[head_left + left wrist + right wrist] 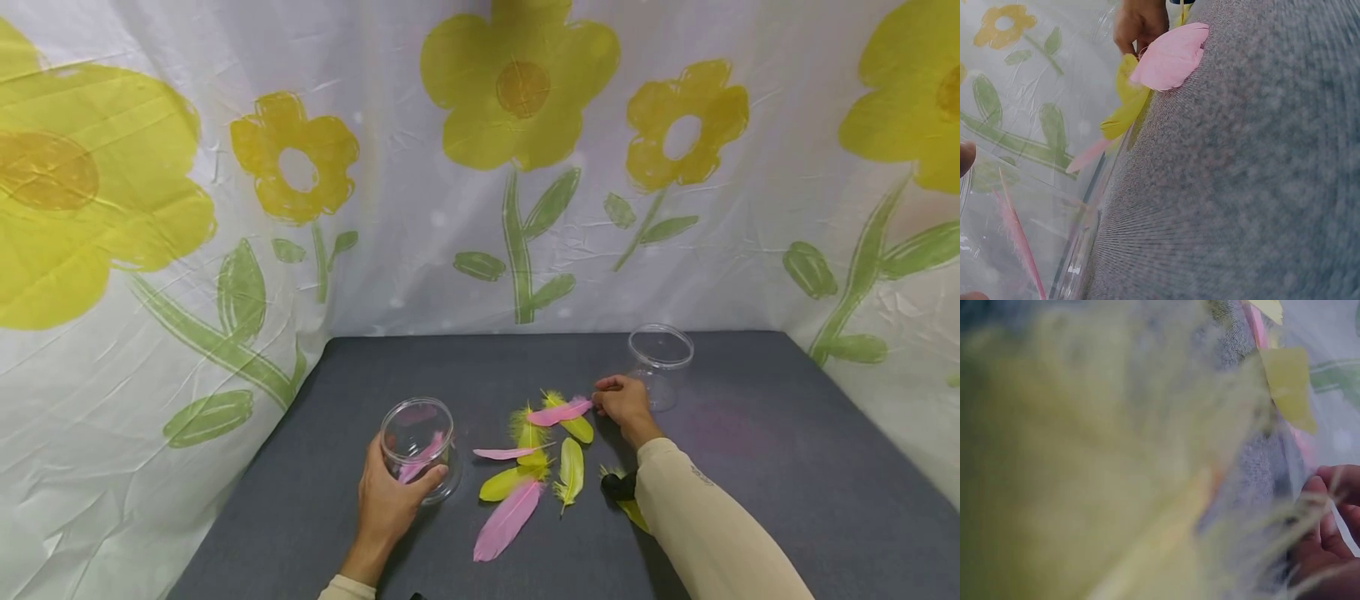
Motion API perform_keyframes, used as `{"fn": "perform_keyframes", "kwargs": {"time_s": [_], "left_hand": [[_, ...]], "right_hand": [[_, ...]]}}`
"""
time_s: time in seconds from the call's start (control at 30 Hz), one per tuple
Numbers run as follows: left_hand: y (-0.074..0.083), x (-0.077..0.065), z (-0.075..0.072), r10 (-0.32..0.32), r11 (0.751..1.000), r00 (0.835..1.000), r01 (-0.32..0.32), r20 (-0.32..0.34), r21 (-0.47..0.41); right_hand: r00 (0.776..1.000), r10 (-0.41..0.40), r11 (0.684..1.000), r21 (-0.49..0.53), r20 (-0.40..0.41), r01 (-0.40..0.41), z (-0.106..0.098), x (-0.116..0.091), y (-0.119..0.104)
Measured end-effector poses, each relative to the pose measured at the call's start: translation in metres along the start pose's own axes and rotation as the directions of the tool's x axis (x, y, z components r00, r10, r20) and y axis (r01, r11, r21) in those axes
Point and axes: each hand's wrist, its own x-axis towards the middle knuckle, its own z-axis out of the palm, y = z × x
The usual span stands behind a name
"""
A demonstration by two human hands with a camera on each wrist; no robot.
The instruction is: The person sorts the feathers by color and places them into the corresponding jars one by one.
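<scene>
Left hand [392,492]: grip curled round a clear plastic jar [452,435], thumb on the near side, mouth of the jar facing up. Inside, at least one pink feather [422,460], leaning along the wall. Whether the base sits fully on the surface [315,533], I cannot tell.

Right hand [626,406]: grip pinching the end of a long pink feather [557,414] between thumb and fingertips. That feather crosses above a yellow feather with a fluffy end [580,430]; contact between the two is unclear. A second clear jar [663,385] stands upright just beyond this hand, partly hidden by it.

Between the hands, a loose scatter on the dark grey surface. A fluffy yellow feather [530,435] has a narrow pink feather [501,454] across it. Lower, a yellow feather [501,483] meets the top of a broad pink feather [510,522], the nearest to the person. One yellow feather [572,465] lies by itself, to the right of that cluster. Another yellow feather [636,514] shows partly beneath the right sleeve [705,517], next to a black object [618,486]; blurred yellow fluff fills much of the right wrist view.

Behind: white cloth [405,208] printed with yellow flowers and green stems.
</scene>
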Motion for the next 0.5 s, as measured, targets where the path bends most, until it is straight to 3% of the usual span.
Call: {"fn": "perform_keyframes", "kwargs": {"time_s": [0.5], "left_hand": [[0.001,-0.001,0.001,-0.001,1.0,1.0,0.001,0.004,-0.011]], "right_hand": [[0.997,-0.068,0.993,0.098,-0.036,0.071,-0.008,-0.008,-0.019]]}}
